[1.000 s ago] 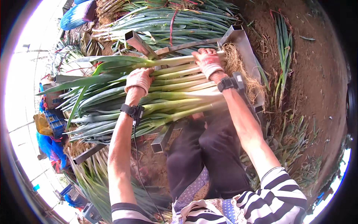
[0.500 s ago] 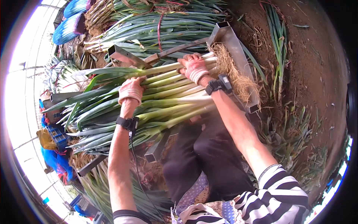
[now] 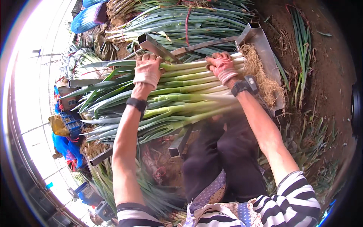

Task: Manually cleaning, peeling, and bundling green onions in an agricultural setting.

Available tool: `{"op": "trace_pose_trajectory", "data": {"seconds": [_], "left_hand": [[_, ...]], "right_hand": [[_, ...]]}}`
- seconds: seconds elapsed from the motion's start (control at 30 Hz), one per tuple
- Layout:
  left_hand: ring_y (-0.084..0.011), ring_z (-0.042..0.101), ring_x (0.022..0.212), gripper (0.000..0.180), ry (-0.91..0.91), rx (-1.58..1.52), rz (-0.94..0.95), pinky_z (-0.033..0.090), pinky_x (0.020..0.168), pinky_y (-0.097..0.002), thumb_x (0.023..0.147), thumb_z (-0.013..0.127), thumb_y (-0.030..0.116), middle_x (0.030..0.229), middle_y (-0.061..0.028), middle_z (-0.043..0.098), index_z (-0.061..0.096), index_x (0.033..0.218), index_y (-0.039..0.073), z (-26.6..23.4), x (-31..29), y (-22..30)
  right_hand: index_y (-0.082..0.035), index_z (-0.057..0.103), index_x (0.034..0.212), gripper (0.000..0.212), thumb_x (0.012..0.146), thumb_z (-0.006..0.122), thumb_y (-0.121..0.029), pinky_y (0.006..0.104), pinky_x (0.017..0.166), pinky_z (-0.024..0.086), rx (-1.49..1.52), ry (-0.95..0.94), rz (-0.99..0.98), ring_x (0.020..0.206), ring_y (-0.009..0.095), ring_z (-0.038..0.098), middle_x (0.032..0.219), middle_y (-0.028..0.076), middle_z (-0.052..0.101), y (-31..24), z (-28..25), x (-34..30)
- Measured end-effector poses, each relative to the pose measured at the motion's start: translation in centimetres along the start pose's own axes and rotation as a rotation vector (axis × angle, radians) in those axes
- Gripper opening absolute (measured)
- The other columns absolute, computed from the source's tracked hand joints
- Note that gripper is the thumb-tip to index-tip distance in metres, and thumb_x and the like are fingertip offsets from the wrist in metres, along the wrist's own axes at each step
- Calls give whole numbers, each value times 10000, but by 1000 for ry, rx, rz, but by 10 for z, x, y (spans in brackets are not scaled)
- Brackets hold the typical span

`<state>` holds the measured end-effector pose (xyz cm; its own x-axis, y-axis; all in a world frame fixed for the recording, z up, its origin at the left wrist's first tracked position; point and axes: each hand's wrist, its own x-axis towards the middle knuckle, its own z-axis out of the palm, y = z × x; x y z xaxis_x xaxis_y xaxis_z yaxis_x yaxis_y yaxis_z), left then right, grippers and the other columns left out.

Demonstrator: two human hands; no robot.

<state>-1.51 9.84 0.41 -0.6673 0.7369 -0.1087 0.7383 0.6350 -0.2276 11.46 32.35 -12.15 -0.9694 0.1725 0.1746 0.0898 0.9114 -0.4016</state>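
leeks [image 3: 196, 90] lying across the rack [image 3: 179, 145], roots [image 3: 261, 77] by the end plate [image 3: 266, 52] | left hand [image 3: 147, 71] curled over the greens, right hand [image 3: 222, 67] curled over white stems | imo press lightly, keep roots level

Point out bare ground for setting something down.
Mostly bare soil lies right of the small green bundle, beyond the scattered leaves. The metal rack is crowded: leek-like stalks span it, under the left hand and right hand.
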Motion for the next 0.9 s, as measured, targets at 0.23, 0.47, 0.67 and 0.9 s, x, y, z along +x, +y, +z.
{"op": "trace_pose_trajectory", "data": {"seconds": [0.23,0.47,0.67,0.9], "left_hand": [[-267,575,997,333,-384,-93,-141,452,859,-374,760,651,356,997,-98,636,642,1056,205,24,0,-19],[-253,585,970,277,-141,-206,-178,471,831,-374,756,656,329,958,-83,653,674,1005,211,31,-6,-22],[-283,540,1048,494,-243,-305,-200,448,895,-377,706,673,486,1070,-95,630,623,1130,238,17,-8,-10],[-289,563,1030,557,-314,-228,-301,471,868,-392,650,728,507,1078,-118,610,610,1133,257,18,-10,-4]], "right_hand": [[-206,643,895,210,716,647,-316,408,864,373,47,-4,-1,913,284,502,962,58,571,-1,0,-4],[-219,640,877,195,707,632,-315,384,846,368,63,11,9,904,276,487,970,52,569,-5,-7,6],[-217,640,935,223,738,626,-321,393,916,354,97,-91,70,1010,280,490,1073,72,568,6,-15,6],[-239,596,1119,401,752,608,-400,424,993,283,-99,-8,-12,1105,255,459,1164,55,531,10,6,-7]]}}
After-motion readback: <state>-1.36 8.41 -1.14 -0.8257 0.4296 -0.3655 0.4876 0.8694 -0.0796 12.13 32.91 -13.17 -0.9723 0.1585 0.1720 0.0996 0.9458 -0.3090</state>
